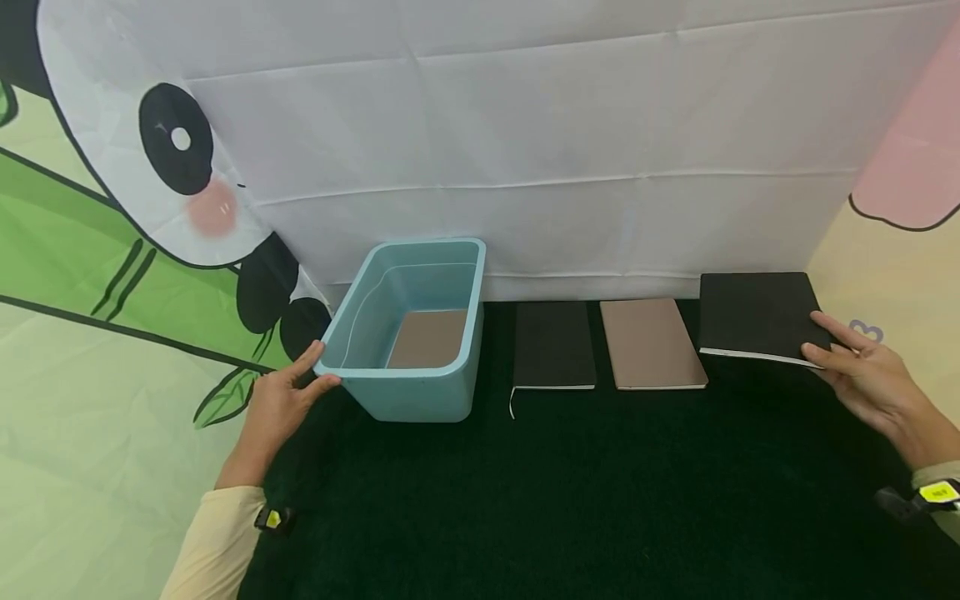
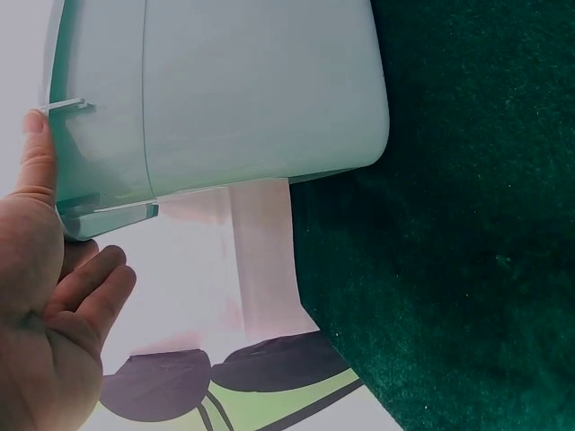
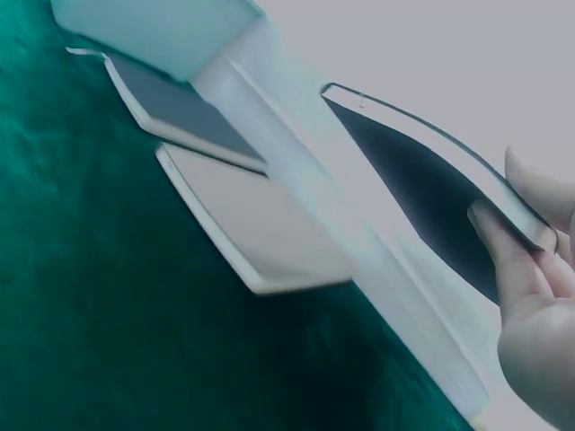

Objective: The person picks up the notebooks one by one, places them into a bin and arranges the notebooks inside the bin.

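A light blue plastic bin stands on the dark green mat, with a tan notebook lying flat inside it. My left hand rests against the bin's near left corner, thumb on the rim, fingers loose. To the right lie a black notebook and a tan notebook. My right hand pinches the right edge of a larger black notebook, lifted off the mat; the right wrist view shows it raised above the tan one.
A white cloth backdrop with a panda print rises right behind the bin and notebooks. The dark green mat stretches toward me. A pale printed sheet covers the surface left of the mat.
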Demonstrator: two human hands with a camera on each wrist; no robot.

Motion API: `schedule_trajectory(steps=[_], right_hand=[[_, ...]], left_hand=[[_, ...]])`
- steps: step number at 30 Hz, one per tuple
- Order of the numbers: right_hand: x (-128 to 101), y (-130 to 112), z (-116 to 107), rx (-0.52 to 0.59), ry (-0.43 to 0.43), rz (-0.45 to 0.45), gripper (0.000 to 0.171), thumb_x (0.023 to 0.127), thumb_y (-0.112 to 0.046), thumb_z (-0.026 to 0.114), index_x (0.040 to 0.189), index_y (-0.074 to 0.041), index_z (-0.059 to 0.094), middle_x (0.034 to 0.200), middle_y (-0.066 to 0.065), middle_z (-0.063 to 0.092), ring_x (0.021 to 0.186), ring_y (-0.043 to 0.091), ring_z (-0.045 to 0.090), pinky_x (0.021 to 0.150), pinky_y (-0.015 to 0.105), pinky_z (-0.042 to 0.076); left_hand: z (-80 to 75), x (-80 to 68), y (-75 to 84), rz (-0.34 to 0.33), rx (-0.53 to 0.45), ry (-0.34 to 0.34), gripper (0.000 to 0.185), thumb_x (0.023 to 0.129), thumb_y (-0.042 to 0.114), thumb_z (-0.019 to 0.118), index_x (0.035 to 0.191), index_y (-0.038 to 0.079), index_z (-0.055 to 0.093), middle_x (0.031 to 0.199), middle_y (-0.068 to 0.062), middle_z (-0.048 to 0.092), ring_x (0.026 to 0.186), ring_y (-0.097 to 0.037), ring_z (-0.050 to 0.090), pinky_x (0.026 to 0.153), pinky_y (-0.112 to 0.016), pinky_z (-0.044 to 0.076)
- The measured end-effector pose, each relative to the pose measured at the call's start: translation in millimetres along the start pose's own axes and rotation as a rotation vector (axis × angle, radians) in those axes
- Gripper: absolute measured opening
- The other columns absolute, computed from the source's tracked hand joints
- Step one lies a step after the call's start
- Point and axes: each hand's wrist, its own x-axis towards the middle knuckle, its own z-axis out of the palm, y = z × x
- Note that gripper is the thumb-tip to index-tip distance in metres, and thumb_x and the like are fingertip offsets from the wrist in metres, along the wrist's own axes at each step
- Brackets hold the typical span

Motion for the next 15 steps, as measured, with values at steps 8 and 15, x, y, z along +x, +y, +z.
schedule_trajectory(steps=[8,15], right_hand=[[-2,-15,31,0.199,-0.111,-0.004,0.061,0.102,0.013,0.048,0.145,-0.029,0.058,0.163,-0.010,-0.017,0.104,0.003,0.064,0.087,0.018,0.056],[-3,-27,59,0.187,-0.179,-0.029,0.060,0.102,0.013,0.047,0.145,-0.027,0.058,0.166,-0.009,-0.018,0.105,0.004,0.062,0.084,0.017,0.055]], left_hand=[[1.1,-0.3,-0.1,0.005,0.009,0.005,0.072,0.096,0.043,0.068,0.157,0.017,0.037,0.156,-0.018,0.040,0.131,-0.055,0.049,0.098,-0.071,0.043],[4.5,2.3,-0.8,0.023,0.004,0.020,0.072,0.096,0.041,0.070,0.156,0.017,0.039,0.155,-0.017,0.042,0.132,-0.052,0.050,0.099,-0.069,0.044]])
